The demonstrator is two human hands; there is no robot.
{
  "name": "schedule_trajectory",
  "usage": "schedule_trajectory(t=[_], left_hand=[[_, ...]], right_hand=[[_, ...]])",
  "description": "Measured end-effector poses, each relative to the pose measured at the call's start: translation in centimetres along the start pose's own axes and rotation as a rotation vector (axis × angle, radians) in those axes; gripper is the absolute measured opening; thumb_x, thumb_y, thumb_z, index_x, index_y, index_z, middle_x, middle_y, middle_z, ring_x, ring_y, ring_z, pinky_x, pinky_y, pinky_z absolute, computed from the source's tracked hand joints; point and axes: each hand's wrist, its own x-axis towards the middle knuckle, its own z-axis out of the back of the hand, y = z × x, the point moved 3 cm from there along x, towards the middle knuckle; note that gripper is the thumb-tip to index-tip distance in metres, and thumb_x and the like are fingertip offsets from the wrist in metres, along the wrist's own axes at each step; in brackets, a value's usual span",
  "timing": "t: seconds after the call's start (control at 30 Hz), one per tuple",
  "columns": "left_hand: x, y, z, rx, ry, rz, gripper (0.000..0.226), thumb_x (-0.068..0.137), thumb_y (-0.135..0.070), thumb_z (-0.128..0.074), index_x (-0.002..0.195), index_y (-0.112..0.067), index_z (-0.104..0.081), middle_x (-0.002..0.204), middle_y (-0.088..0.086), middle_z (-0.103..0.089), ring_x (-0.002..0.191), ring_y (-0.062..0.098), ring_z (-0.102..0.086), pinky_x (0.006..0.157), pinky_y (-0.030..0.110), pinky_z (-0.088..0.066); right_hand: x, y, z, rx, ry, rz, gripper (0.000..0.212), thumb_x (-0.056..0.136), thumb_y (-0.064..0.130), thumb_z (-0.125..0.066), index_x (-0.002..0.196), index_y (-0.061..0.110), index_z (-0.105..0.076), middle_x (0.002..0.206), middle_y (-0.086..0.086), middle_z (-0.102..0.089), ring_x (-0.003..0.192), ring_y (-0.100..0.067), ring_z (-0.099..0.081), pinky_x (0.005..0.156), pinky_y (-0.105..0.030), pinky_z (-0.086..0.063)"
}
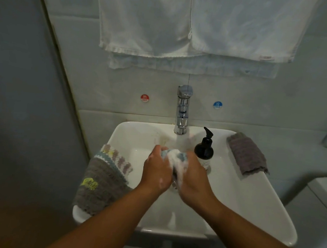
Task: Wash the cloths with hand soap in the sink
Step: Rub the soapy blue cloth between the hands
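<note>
Over the white sink (250, 199), my left hand (156, 171) and my right hand (192, 177) both grip a soapy, bunched light-blue cloth (177, 160) between them, covered in white foam. Water runs from the chrome tap (183, 109) just behind the cloth. A black soap pump bottle (205, 146) stands on the sink to the right of the tap. A grey cloth with a coloured border and a yellow patch (103, 178) hangs over the sink's left rim. Another grey ribbed cloth (247, 154) lies on the right rim.
White towels (186, 24) hang on the wall above the tap. Red hot (144, 98) and blue cold (217, 105) stickers flank the tap. A grey wall or door (20, 93) stands close on the left; a white fixture (321, 195) sits at the right.
</note>
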Motion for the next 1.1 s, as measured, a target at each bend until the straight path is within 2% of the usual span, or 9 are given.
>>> schedule_trajectory(t=[0.1, 0.2, 0.3, 0.37, 0.43, 0.57, 0.73, 0.93, 1.1], left_hand=[[-0.9, -0.3, -0.6, -0.028, 0.034, -0.023, 0.014, 0.103, -0.014, -0.049, 0.114, -0.018, -0.058, 0.099, 0.001, -0.067, 0.084, 0.015, -0.065, 0.056, 0.013, -0.049], [-1.7, -0.9, -1.2, -0.039, 0.084, -0.105, 0.016, 0.102, -0.012, -0.053, 0.115, -0.018, -0.058, 0.102, 0.002, -0.068, 0.091, 0.019, -0.068, 0.075, 0.027, -0.061], [-0.4, -0.8, -0.4, 0.023, -0.010, -0.106, 0.020, 0.099, -0.005, -0.049, 0.111, -0.017, -0.060, 0.097, 0.000, -0.066, 0.086, 0.015, -0.064, 0.064, 0.008, -0.048], [-0.1, -0.3, -0.1, 0.046, -0.046, -0.070, 0.018, 0.101, -0.006, -0.049, 0.109, -0.019, -0.059, 0.094, -0.003, -0.064, 0.079, 0.007, -0.060, 0.057, 0.004, -0.044], [-0.6, -0.1, -0.4, 0.027, -0.011, -0.047, 0.015, 0.102, -0.008, -0.052, 0.110, -0.019, -0.058, 0.096, -0.002, -0.065, 0.080, 0.007, -0.063, 0.059, 0.008, -0.050], [-1.8, -0.5, -0.9, -0.055, 0.065, -0.066, 0.019, 0.099, -0.007, -0.058, 0.114, -0.019, -0.060, 0.099, 0.002, -0.069, 0.090, 0.019, -0.071, 0.073, 0.034, -0.063], [-0.5, -0.1, 0.3, -0.018, -0.057, 0.000, 0.023, 0.100, -0.006, -0.048, 0.111, -0.022, -0.059, 0.100, -0.002, -0.066, 0.093, 0.020, -0.065, 0.079, 0.033, -0.058], [-2.1, -0.9, -0.5, -0.075, 0.060, -0.083, 0.018, 0.099, -0.007, -0.058, 0.111, -0.021, -0.058, 0.099, -0.001, -0.067, 0.089, 0.016, -0.068, 0.068, 0.028, -0.061], [-0.5, 0.2, 0.2, -0.034, -0.028, -0.028, 0.022, 0.098, -0.006, -0.050, 0.110, -0.023, -0.060, 0.098, -0.001, -0.068, 0.091, 0.020, -0.067, 0.075, 0.032, -0.061]], right_hand=[[0.6, 0.6, 1.3, 0.017, -0.110, 0.007, 0.008, 0.102, 0.014, -0.052, 0.110, 0.016, -0.053, 0.085, 0.012, -0.055, 0.076, -0.008, -0.056, 0.065, -0.013, -0.041], [1.6, 0.0, 1.7, 0.048, -0.169, -0.075, 0.006, 0.100, 0.015, -0.059, 0.100, 0.019, -0.056, 0.080, 0.015, -0.055, 0.078, -0.003, -0.060, 0.061, -0.003, -0.043], [0.3, 0.1, 0.4, 0.043, -0.112, -0.026, 0.009, 0.097, 0.016, -0.064, 0.104, 0.019, -0.060, 0.085, 0.016, -0.059, 0.079, 0.000, -0.061, 0.074, -0.013, -0.054], [-0.5, 0.7, 0.2, 0.102, -0.079, -0.010, 0.018, 0.095, 0.014, -0.067, 0.108, 0.020, -0.055, 0.089, 0.017, -0.058, 0.081, -0.001, -0.062, 0.076, -0.015, -0.056], [-0.1, 1.1, 0.8, 0.087, -0.092, -0.003, 0.017, 0.096, 0.014, -0.066, 0.104, 0.022, -0.053, 0.086, 0.016, -0.058, 0.078, 0.000, -0.061, 0.066, -0.006, -0.050], [1.5, -0.3, 1.4, 0.055, -0.153, -0.128, 0.011, 0.099, 0.011, -0.060, 0.098, 0.021, -0.056, 0.081, 0.014, -0.057, 0.077, -0.005, -0.061, 0.059, -0.001, -0.043], [-0.4, 0.6, -0.2, 0.087, -0.064, -0.026, 0.016, 0.094, 0.016, -0.069, 0.105, 0.018, -0.057, 0.090, 0.012, -0.061, 0.080, -0.005, -0.063, 0.066, -0.008, -0.051], [1.5, 0.7, 2.1, 0.080, -0.207, -0.077, 0.008, 0.098, 0.014, -0.062, 0.097, 0.019, -0.055, 0.078, 0.015, -0.054, 0.069, 0.000, -0.054, 0.060, -0.002, -0.042], [-0.1, 0.1, -0.3, 0.012, -0.055, -0.032, 0.010, 0.095, 0.015, -0.066, 0.101, 0.019, -0.059, 0.085, 0.018, -0.057, 0.075, 0.003, -0.058, 0.070, -0.012, -0.054]])
